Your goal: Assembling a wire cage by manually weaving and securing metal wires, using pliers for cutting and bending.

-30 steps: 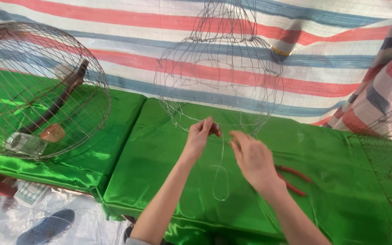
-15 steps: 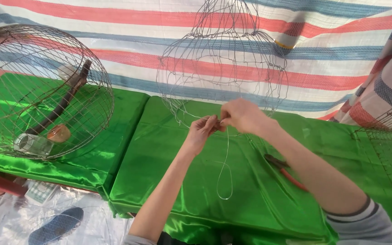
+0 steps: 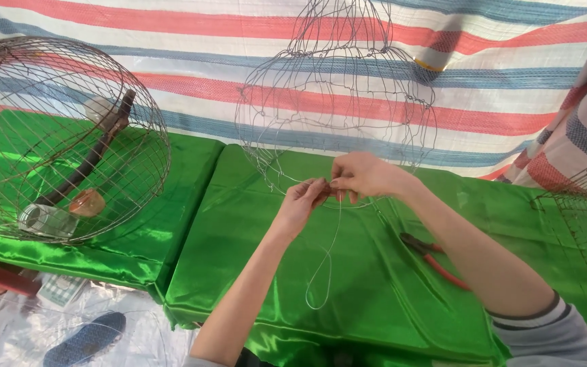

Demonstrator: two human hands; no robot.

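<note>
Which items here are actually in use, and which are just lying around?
In use: left hand, right hand, loose wire loop, unfinished wire cage.
Lying about: red-handled pliers on the green cloth, finished round cage, dark shoe on the floor.

To your left: finished round wire cage on green satin cloth, wooden perch and metal cup inside. Red-handled pliers at right. Striped tarp behind. Sandal below.
</note>
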